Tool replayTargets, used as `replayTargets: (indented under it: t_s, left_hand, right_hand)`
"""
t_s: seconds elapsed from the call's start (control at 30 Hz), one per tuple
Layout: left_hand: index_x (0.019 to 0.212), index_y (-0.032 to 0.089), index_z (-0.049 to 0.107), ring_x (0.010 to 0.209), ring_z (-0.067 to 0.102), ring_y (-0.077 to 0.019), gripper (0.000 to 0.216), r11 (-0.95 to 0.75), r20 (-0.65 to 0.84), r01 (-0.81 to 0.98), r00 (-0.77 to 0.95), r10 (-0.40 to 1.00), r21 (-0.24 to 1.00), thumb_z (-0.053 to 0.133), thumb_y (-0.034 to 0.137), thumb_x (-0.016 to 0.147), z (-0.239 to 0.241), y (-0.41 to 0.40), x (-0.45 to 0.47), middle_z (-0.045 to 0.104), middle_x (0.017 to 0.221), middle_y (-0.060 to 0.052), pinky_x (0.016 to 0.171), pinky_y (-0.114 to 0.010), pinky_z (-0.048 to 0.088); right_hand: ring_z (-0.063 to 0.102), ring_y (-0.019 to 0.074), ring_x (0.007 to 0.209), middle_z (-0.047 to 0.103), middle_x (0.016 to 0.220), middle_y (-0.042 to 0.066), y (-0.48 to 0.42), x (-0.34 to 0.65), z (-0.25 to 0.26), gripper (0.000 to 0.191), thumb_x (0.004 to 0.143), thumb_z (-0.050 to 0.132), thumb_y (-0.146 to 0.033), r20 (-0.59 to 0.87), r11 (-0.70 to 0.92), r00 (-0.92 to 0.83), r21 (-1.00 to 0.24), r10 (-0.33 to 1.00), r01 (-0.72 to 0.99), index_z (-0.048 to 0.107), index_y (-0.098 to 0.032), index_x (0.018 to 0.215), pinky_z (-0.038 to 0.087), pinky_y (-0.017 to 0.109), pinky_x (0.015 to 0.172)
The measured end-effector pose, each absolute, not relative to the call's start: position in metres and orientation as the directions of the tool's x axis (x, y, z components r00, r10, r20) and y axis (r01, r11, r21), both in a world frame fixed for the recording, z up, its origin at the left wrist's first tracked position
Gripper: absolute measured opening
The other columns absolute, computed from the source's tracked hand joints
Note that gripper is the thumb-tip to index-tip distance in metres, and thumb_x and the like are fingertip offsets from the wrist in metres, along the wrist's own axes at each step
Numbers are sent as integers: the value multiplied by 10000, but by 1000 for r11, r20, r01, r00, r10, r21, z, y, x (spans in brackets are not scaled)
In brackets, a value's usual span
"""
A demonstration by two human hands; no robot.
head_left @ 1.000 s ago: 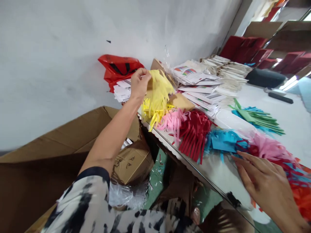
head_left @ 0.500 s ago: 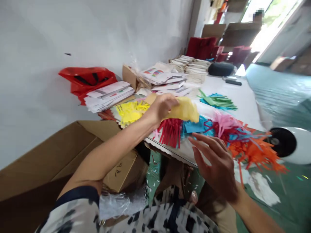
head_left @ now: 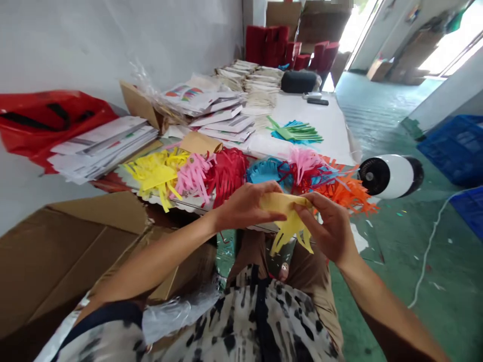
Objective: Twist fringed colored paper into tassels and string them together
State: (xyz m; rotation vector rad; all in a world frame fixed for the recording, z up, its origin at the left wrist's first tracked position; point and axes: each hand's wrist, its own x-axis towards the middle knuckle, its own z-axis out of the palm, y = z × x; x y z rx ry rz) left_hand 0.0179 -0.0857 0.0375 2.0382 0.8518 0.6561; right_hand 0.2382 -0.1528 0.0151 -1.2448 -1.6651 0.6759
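Observation:
A folded pale-yellow fringed paper [head_left: 289, 216] is stretched between my two hands, its cut strips hanging down over my lap. My left hand [head_left: 251, 203] pinches its left end between thumb and fingers. At the right end, my right hand [head_left: 327, 221] grips the upper edge with thumb and forefinger. Just beyond on the table edge lie heaps of fringed paper: yellow [head_left: 160, 173], pink [head_left: 194, 173], red [head_left: 228, 171], blue [head_left: 266, 171] and orange [head_left: 343, 188]. A tan envelope [head_left: 199, 143] rests behind the pink heap.
Farther back on the white table [head_left: 302, 108] are green strips [head_left: 302, 131], stacked printed packets [head_left: 222, 118] and a black case [head_left: 300, 81]. An open cardboard box [head_left: 75, 251] stands at my left. A white fan [head_left: 394, 175] is beyond the table's right edge.
My left hand has brought the yellow fringed paper down and nearer to me. My right hand, empty before, now holds its other end. The view has turned to the right.

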Motion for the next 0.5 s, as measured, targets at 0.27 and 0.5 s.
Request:
replayTargets:
  t_s: [0.27, 0.5]
  left_hand:
    - [869, 153, 790, 676, 694, -126, 375, 378, -290, 111, 840, 458, 919, 974, 347, 605, -7, -65, 21, 766, 798, -12, 657, -208, 547]
    - [910, 185, 752, 780, 754, -184, 461, 557, -376, 172, 885, 274, 812, 994, 335, 548, -22, -71, 11, 792, 883, -30, 674, -237, 600]
  right_hand:
    - [644, 173, 656, 718, 831, 16, -151, 272, 3, 184, 947, 692, -422, 138, 155, -120, -976, 983, 150, 661, -244, 980, 500, 292, 549]
    - [574, 141, 570, 663, 711, -11, -152, 292, -8, 34, 855, 597, -237, 49, 161, -303, -919, 952, 360, 567, -228, 844, 433, 256, 471]
